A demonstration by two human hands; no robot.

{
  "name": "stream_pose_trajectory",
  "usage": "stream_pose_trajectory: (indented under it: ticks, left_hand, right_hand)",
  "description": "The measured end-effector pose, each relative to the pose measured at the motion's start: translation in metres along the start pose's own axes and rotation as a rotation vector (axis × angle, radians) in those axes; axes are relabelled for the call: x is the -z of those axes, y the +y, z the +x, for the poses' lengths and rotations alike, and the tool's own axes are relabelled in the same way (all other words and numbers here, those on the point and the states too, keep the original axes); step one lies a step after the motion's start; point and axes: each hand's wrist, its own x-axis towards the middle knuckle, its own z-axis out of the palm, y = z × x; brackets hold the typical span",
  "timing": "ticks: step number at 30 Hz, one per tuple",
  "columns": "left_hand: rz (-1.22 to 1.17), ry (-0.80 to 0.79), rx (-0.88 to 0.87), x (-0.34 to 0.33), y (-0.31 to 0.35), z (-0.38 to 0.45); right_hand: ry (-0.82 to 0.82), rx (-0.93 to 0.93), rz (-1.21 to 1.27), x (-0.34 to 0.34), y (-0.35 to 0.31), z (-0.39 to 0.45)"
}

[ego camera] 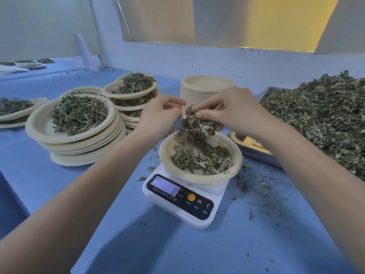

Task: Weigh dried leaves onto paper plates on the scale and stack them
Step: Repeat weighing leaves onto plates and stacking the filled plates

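Observation:
A white digital scale (183, 196) stands on the blue table, its display lit. On it sits a paper plate (199, 177) holding a small heap of dried leaves (199, 159). Just above the plate both hands meet on one clump of dried leaves (194, 126). My right hand (229, 109) grips the clump from the right, and my left hand (161, 113) pinches its upper left edge. Loose bits hang from the clump toward the plate.
Stacks of filled plates (77, 123) (134, 95) stand at the left, with more at the far left edge (15, 109). A stack of empty plates (205, 88) sits behind the hands. A metal tray (256, 153) piled with dried leaves (320, 113) fills the right. Crumbs litter the table.

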Motion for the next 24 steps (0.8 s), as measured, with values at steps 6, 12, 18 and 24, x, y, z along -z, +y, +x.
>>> stream_pose_trajectory:
  ticks: [6,12,18,24]
  left_hand:
    - [-0.088,-0.042,-0.008,-0.002,0.01,0.001]
    - [-0.116,-0.053,-0.015,-0.003,0.012,-0.001]
    - [-0.109,-0.078,0.029,-0.003,0.009,-0.004]
    - [-0.067,-0.128,0.015,-0.006,0.009,-0.006]
  right_hand:
    - [0.084,0.012,0.056,0.015,-0.009,0.003]
    - [0.076,0.023,0.09,0.011,-0.007,0.002]
    - [0.074,0.034,0.081,0.009,-0.005,0.0]
    - [0.091,0.054,0.049,0.009,-0.005,-0.001]
